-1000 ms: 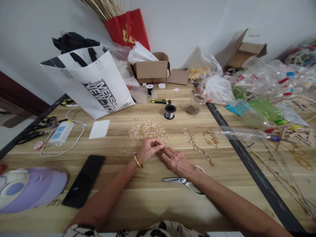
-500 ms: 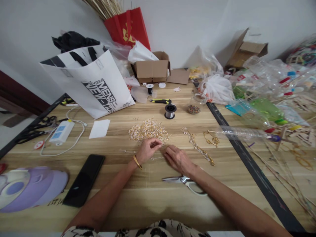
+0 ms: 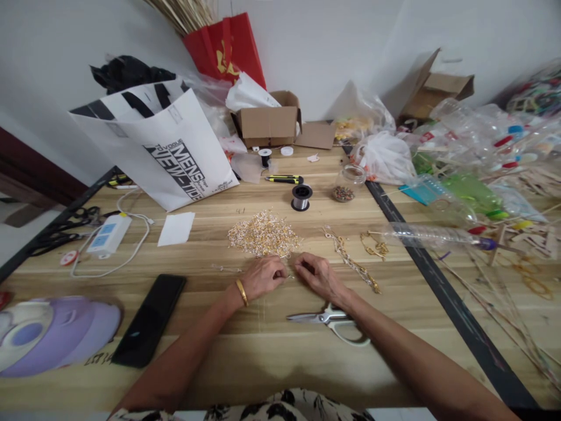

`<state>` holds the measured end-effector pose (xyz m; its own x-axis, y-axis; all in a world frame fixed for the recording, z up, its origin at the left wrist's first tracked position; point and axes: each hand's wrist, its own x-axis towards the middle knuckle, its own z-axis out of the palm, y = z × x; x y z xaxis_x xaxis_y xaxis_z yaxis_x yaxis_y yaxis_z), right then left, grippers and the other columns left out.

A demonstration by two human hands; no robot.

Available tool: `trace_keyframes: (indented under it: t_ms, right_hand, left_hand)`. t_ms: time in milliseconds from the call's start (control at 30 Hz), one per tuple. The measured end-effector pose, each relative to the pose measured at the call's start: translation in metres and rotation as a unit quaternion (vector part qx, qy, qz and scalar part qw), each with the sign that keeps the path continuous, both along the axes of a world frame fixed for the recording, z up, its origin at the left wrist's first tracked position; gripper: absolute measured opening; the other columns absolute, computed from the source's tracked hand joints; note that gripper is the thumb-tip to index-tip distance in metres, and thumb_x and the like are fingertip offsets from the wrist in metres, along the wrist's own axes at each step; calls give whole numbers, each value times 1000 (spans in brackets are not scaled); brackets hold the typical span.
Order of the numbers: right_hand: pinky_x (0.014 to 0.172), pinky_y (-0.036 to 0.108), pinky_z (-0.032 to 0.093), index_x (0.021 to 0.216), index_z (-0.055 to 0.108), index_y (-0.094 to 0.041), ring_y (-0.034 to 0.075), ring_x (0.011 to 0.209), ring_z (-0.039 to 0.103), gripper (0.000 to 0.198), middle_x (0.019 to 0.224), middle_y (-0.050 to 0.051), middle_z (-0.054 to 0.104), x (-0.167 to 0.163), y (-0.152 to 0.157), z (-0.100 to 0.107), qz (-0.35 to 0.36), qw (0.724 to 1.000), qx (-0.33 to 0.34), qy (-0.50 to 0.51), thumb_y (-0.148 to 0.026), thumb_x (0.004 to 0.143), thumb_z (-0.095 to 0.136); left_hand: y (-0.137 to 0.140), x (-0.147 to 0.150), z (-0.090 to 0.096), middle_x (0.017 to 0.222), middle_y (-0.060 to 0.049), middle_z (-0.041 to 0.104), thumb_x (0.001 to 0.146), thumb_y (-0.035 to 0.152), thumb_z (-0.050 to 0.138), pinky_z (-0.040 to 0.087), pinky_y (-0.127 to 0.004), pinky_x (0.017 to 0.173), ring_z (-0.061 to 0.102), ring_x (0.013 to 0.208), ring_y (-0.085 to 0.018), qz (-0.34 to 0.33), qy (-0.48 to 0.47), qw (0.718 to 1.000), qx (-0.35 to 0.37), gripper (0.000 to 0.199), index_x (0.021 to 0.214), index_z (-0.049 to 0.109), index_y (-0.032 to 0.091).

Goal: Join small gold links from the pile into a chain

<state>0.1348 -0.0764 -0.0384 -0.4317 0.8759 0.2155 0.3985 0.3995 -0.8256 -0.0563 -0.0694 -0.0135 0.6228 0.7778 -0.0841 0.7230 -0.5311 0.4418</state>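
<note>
Near the middle of the wooden table, my left hand is closed in a pinch, with a gold bangle at its wrist. A fine beaded strand shows at its fingertips. Close by on the right, my right hand has its thumb and fingers pressed together; what they hold is too small to make out. Just beyond both hands lies a heap of small gold and clear beads. Scissors lie beside my right forearm. Gold and clear beaded chains rest right of my right hand.
Behind the beads stand a wire spool, a utility knife and a jar of beads. A phone and purple-white object lie left. Plastic bottles crowd the right; a white bag stands back left.
My left hand has turned palm-down and come slightly nearer me. The fingers of my right hand have lifted and curled into a pinch. The scissors look slightly shifted.
</note>
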Motion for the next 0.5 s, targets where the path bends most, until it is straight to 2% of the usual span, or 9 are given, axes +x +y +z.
trace_keyframes:
  t_ms: [500]
  right_hand:
    - [58,21,37,76,54,-16,11,60,48,11,67,0,54,1,-2,2,2,999,26,-18,-15,84,46]
  left_hand:
    - [-4,-1,6,71,-1,64,75,16,55,36,-23,65,55,69,-14,-23,56,998,-31,11,72,65,17]
